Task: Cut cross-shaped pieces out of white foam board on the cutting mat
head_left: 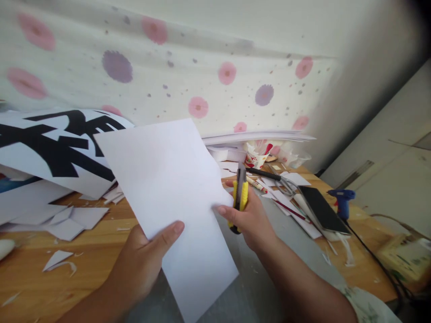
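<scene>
A white sheet of paper (168, 179) is held up, tilted, above a grey cutting mat (262, 273). On its left edge my left hand (144, 255) is closed, the thumb lying across the front and the fingers hidden behind. My right hand (251, 220) is closed round a yellow and black utility knife (240, 197), which points upward. The right thumb also touches the sheet's right edge, where the outline bends inward. Whether the knife's blade is out, I cannot tell.
White sheets with black shapes (57, 143) and paper scraps (59, 260) lie left on the wooden table. To the right are a paper cup (257, 154), scissors (286, 184), a red pencil (291, 211), a dark phone-like slab (323, 208) and a blue glue gun (342, 199) with a cord.
</scene>
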Demonstrator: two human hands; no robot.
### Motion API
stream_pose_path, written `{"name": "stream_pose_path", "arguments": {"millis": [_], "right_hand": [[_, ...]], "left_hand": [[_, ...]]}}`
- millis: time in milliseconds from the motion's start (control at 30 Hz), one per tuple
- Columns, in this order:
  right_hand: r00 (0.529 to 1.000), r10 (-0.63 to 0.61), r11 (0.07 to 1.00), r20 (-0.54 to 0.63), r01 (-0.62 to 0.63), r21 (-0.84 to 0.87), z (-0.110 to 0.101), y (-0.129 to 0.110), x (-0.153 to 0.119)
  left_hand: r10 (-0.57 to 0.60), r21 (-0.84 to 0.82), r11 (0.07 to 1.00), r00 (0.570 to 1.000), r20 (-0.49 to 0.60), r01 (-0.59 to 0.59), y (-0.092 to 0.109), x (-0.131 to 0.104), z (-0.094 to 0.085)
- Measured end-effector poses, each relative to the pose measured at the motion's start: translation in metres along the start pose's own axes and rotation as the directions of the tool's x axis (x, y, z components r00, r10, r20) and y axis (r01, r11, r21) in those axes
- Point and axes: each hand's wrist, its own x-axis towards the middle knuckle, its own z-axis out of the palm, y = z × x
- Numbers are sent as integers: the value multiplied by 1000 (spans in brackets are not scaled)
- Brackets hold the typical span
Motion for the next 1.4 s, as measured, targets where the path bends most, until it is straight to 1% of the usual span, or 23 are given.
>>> {"name": "stream_pose_path", "arguments": {"millis": [133, 233, 300, 400, 500, 533, 600, 667, 700, 767, 833, 900, 967, 1067, 1167, 1300, 1400], "right_hand": [[988, 126, 969, 87, -141, 205, 7, 0, -1], [980, 168, 950, 108, -190, 246, 7, 1, -2], [978, 167, 955, 126, -192, 224, 5, 0, -2], [977, 129, 968, 171, -161, 192, 2, 1, -1], [973, 94, 974, 210, -133, 181, -2, 4, 0], [974, 87, 978, 207, -123, 170, -2, 5, 0], [989, 31, 992, 145, -48, 114, -3, 5, 0], [994, -108, 994, 26, 108, -8, -3, 6, -1], [981, -190, 978, -22, 188, -90, -2, 6, -1], [942, -329, 919, -69, 303, -252, -2, 7, -2], [910, -406, 858, -79, 351, -375, -1, 9, -2], [890, -451, 810, -69, 377, -449, 0, 11, -1], [889, -458, 780, -26, 387, -491, 1, 13, 1], [905, -420, 744, 72, 389, -544, 3, 11, 2], [911, -390, 705, 136, 390, -592, 5, 8, 2], [910, -372, 670, 186, 401, -624, 5, 7, 3], [896, -389, 646, 215, 432, -629, 5, 8, 4]], "left_hand": [[40, 11, 999, 999, 9, -40, -1, -1, 1], [50, 33, 998, 998, 37, -52, 1, -1, 1], [41, 52, 998, 998, 42, -43, 2, 0, 0], [27, 48, 998, 999, 47, -29, 4, 1, 0], [10, 2, 1000, 999, 44, -11, 7, 0, 3], [-1, -24, 1000, 999, 37, 2, 8, -1, 5], [-31, -82, 996, 999, 20, 32, 9, -2, 8], [-47, -141, 989, 999, 8, 48, 10, -3, 10], [-46, -165, 985, 999, 5, 47, 10, -3, 10], [-42, -193, 980, 999, -3, 41, 9, -3, 11], [-48, -200, 979, 999, -14, 44, 9, -2, 12], [-66, -198, 978, 998, -22, 61, 10, -3, 12], [-76, -197, 978, 997, -18, 71, 9, -4, 13], [-63, -176, 982, 998, 1, 62, 7, -6, 12], [-30, -93, 995, 999, 18, 32, 2, -7, 8], [51, 58, 997, 997, 54, -54, 0, -8, 5], [128, 150, 980, 990, 53, -135, 4, -11, 7]]}}
